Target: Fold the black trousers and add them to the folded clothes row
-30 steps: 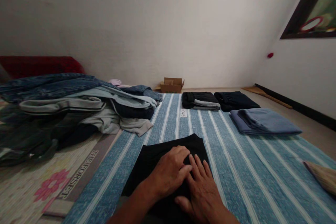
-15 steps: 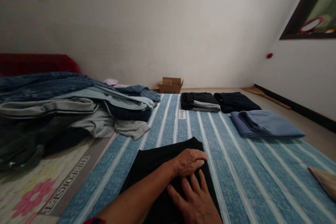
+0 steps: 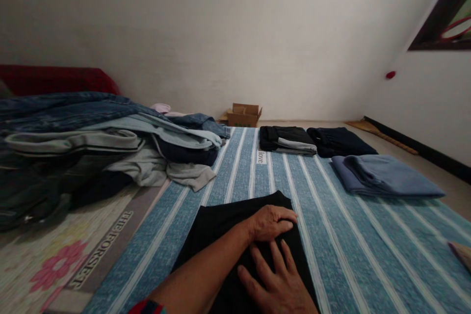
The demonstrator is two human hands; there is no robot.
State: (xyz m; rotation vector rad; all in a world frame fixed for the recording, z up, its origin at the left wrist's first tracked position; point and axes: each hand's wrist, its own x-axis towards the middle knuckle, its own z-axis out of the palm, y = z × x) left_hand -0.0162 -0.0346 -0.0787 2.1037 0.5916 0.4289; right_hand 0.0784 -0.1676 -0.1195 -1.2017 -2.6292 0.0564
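1. The left hand [image 3: 273, 223] lies back up, its fingers curled and pressed together at the right edge of the black garment [image 3: 217, 238]. Whether they pinch the cloth, I cannot tell. A red cuff [image 3: 147, 307] shows at the bottom of the frame, on the left forearm, which crosses in from the lower left.
2. The right hand [image 3: 274, 279] lies just below the left, palm down on the black garment, with its fingers spread and flat on the cloth.
3. The black garment is folded and lies flat at the near end of a blue-and-white striped mat [image 3: 342, 240], its near part running out of view.
4. Farther along the mat, well apart from the hands, are three folded pieces side by side or nearly so: a black-and-grey garment [image 3: 287, 140], a navy garment [image 3: 340, 141], and a blue garment [image 3: 384, 176]. A small label reading "love" [image 3: 260, 157] sits on the mat by the first.
5. To the left, a heap of denim and grey clothes [image 3: 81, 142] spills beside the mat onto a patterned rug [image 3: 57, 267] printed with a pink flower.
6. Beyond the mat, a cardboard box [image 3: 245, 116] stands against the white wall [image 3: 221, 34], and a dark-framed picture [image 3: 441, 24] hangs at the upper right.
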